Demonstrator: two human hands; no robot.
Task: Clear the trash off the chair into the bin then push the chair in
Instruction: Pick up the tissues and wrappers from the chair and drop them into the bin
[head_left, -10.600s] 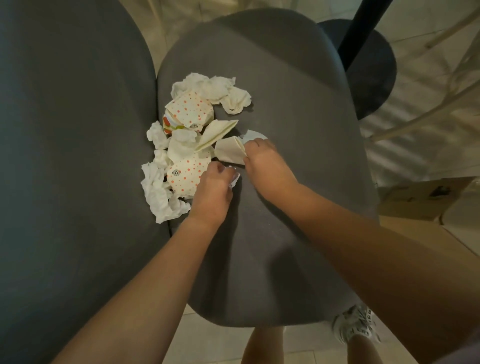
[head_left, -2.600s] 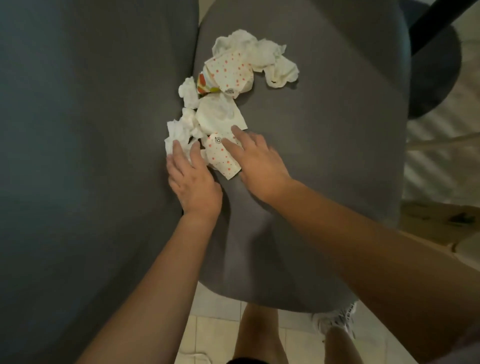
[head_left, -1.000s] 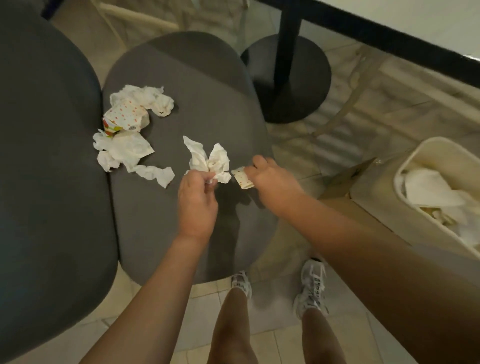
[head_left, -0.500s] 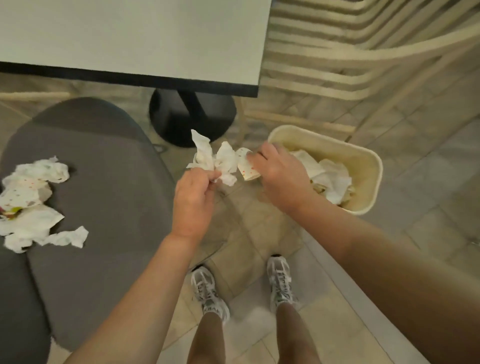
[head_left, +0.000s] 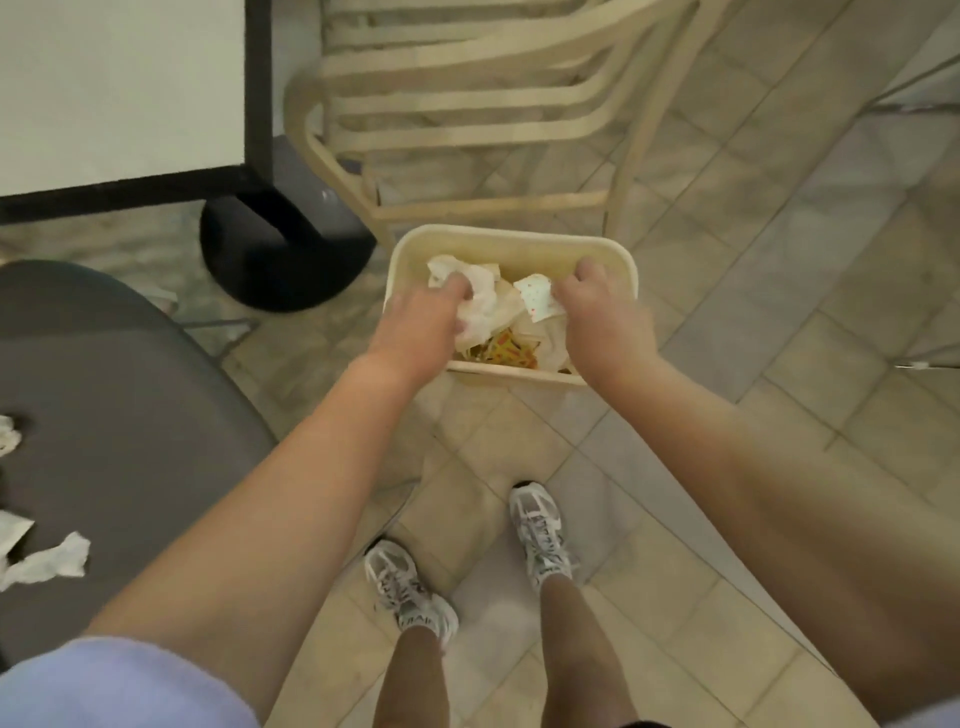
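Both my hands hang over the cream bin (head_left: 511, 236) on the floor. My left hand (head_left: 421, 325) is shut on crumpled white tissue (head_left: 478, 299). A spotted paper wrapper (head_left: 537, 301) is pinched in my right hand (head_left: 602, 317). The bin holds more paper and a yellow-red wrapper (head_left: 506, 348). The grey chair seat (head_left: 130, 405) lies at the left, and white tissue scraps (head_left: 49, 564) rest on it at the frame's left edge.
A white table (head_left: 119, 88) with a black edge and round black base (head_left: 280, 254) stands behind the chair. Beyond the bin stands a cream slatted chair (head_left: 467, 98). My two feet in white trainers (head_left: 540, 530) are on the tiled floor.
I have turned from the chair to the bin. Both hands, with the tissue and the spotted wrapper in them, moved right and now sit above the bin's opening.
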